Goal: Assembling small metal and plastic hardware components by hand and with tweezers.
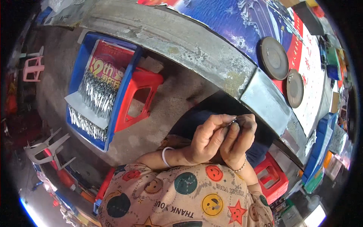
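Observation:
My left hand [207, 139] and my right hand [239, 140] meet in front of my chest, just short of the metal-topped table edge. Both are closed, thumbs and fingers pinched together around a small dark metal piece [235, 120]. Most of that piece is covered by my fingertips, so its exact kind does not show. A white bangle [165, 156] circles my left wrist; on the right one is a beaded bracelet [239, 168].
A blue bin [138, 58] of slim silvery metal pieces [99, 96] rests on a red stool [145, 89] at the left. Two round dishes [274, 56] [295, 89] stand on the table [196, 53], beside a bare metal plate [266, 99]. Another red stool [273, 178] is at the right.

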The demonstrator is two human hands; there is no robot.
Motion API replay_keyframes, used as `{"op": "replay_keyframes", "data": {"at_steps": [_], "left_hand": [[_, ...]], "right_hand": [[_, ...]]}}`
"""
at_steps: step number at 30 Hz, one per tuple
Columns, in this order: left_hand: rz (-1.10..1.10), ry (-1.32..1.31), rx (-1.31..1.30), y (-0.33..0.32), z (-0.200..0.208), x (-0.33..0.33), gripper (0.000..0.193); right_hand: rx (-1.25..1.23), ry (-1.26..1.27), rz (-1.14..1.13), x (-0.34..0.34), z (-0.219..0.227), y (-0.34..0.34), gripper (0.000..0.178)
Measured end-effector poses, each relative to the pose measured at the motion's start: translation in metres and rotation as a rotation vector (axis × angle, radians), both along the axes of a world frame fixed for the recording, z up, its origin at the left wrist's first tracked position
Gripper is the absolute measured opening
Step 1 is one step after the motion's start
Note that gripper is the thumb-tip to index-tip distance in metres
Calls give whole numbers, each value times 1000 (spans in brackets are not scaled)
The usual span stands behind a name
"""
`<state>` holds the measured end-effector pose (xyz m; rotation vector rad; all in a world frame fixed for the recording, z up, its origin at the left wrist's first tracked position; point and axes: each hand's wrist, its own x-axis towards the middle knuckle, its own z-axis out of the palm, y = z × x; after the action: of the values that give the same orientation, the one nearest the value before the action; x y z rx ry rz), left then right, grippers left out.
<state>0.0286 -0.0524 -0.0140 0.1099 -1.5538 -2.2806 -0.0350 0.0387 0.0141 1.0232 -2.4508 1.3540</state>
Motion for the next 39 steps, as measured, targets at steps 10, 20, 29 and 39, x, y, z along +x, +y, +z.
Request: {"op": "replay_keyframes", "data": {"at_steps": [10,20,29,39], "left_hand": [[257,-264,-476,-101,-13,43,34],[756,-887,-1113,-326,-42,139,19],[653,-611,-1195,-275,32,40,20],[-225,209,-1288,-66,87,-289,17]], "right_hand": [[-172,-661,16,-14,1,32,39],[255,-424,440,-29,9,11,24],[346,-333,452,-40,16,33,26],[313,-280,501,-38,22,77,23]]}}
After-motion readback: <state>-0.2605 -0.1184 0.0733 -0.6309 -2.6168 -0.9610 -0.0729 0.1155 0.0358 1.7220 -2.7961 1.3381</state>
